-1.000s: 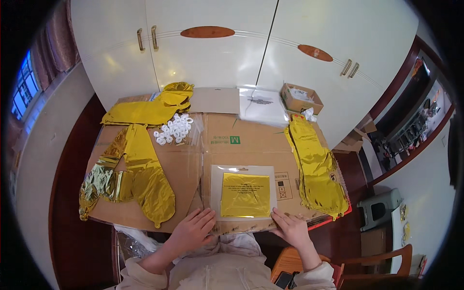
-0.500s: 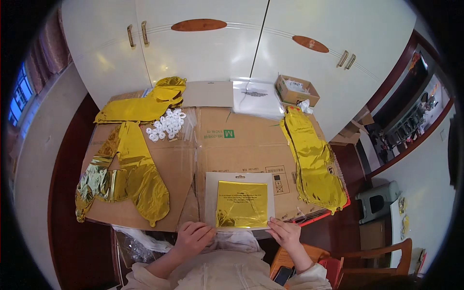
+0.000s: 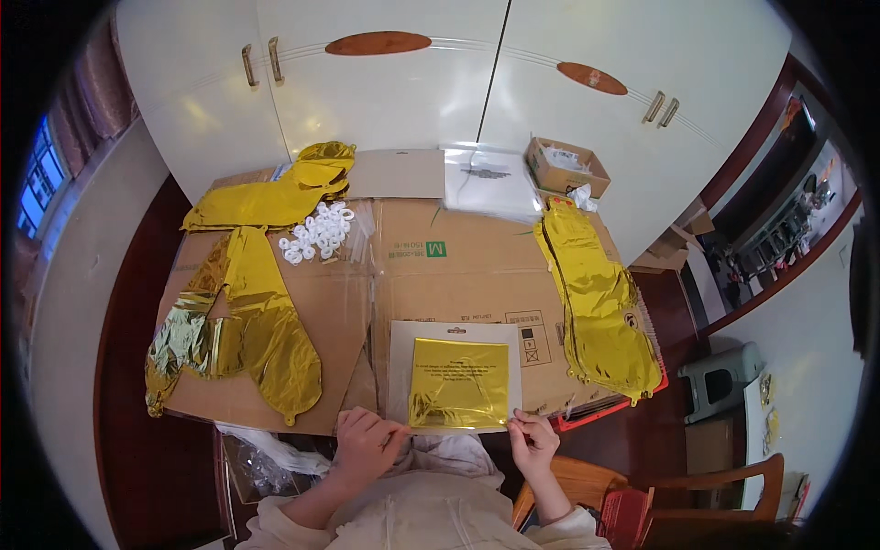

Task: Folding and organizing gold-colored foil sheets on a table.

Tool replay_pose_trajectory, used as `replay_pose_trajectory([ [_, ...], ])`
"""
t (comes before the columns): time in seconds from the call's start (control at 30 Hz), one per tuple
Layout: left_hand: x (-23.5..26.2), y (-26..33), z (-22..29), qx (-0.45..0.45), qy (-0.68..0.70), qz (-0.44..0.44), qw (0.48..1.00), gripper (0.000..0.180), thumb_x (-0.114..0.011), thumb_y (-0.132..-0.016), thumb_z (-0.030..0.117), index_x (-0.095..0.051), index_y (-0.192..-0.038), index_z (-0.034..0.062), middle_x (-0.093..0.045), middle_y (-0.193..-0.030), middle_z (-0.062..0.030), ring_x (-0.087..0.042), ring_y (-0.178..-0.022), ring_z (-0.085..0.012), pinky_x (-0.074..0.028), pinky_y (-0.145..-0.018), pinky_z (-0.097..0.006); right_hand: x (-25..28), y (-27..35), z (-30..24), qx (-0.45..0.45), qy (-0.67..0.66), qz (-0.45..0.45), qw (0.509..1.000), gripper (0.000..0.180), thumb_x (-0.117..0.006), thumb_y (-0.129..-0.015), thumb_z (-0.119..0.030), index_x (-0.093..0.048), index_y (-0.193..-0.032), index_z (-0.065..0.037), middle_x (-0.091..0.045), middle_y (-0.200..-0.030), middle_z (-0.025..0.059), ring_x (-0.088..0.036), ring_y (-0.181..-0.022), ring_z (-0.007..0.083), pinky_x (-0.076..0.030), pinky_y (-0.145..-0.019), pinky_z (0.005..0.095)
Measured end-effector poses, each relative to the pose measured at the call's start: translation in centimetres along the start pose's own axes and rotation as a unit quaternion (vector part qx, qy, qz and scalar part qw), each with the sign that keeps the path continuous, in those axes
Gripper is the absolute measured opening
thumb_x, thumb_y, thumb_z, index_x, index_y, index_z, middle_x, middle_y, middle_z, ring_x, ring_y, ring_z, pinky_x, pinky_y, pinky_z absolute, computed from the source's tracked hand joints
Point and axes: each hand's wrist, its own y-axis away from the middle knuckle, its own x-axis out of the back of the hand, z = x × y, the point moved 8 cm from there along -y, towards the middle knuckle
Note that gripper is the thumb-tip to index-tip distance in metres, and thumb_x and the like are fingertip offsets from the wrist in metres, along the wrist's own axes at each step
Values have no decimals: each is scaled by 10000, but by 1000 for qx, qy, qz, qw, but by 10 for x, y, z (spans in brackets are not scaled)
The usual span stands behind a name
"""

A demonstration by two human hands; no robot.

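In front of me a flat foil balloon package lies at the near edge of the cardboard: a folded gold foil balloon under printed clear film, against a pale backing card with a hang hole at its far edge. My left hand is closed, its thumb and fingertips pinching the package's near left corner. At the near right corner, my right hand pinches the edge between thumb and index finger. Gold foil letter-shaped balloons lie flat on the left, with a stack of more gold balloons on the right.
Flattened cardboard covers the table. Beyond lie white rings, clear straws, a grey card, clear bags and a small carton. White cabinets stand behind; a wooden chair is at the right.
My right hand has shifted slightly left, its fingers more upright at the corner. The package stays nearly in place. The phone on the chair seat no longer shows.
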Motion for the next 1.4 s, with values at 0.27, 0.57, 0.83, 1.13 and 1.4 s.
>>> replay_pose_trajectory([
  [0.27, -7, -1, -6, 54, -33, 4, 998, 165, -755, -673, 123, -594, -640, 110, -523, -649, -39, -510, -709, -248, -355, -681, -384, -5, 0, -10, 57, 72, 29, 995, 142, -727, -751, -22, -594, -701, -28, -678, -814, 137, -682, -680, 226, -546, -578, 287],
  [0.57, -9, -1, -6, 76, -53, -8, 996, 185, -727, -717, 125, -553, -658, 101, -498, -650, -49, -499, -684, -260, -344, -655, -402, -6, -6, -15, 21, 120, 27, 992, 162, -707, -745, -37, -551, -706, -57, -656, -811, 116, -649, -672, 261, -528, -555, 336],
  [0.83, -9, -2, -9, 73, -87, 7, 994, 155, -685, -751, 98, -531, -771, 93, -522, -704, -80, -521, -707, -288, -383, -644, -418, 8, -15, -15, -64, 197, 32, 978, 139, -676, -729, -46, -562, -806, -68, -579, -842, 103, -626, -735, 297, -528, -618, 383],
  [1.13, -6, -7, 43, -92, -82, -61, 991, 282, -659, -768, 115, -581, -1029, 46, -600, -1052, -125, -572, -1013, -293, -444, -849, -422, -12, -4, -61, 128, 193, -122, 965, 415, -681, -714, -77, -639, -1126, -93, -657, -1027, 70, -607, -590, 196, -494, -516, 289],
  [1.4, -49, 14, 56, -197, -141, -169, 955, 422, -589, -830, 175, -564, -1208, -9, -554, -1291, -141, -519, -1225, -255, -385, -1038, -410, -32, 2, -58, 206, 305, -180, 912, 449, -645, -712, -111, -657, -1161, -105, -663, -1175, 57, -524, -445, 97, -422, -412, 243],
])
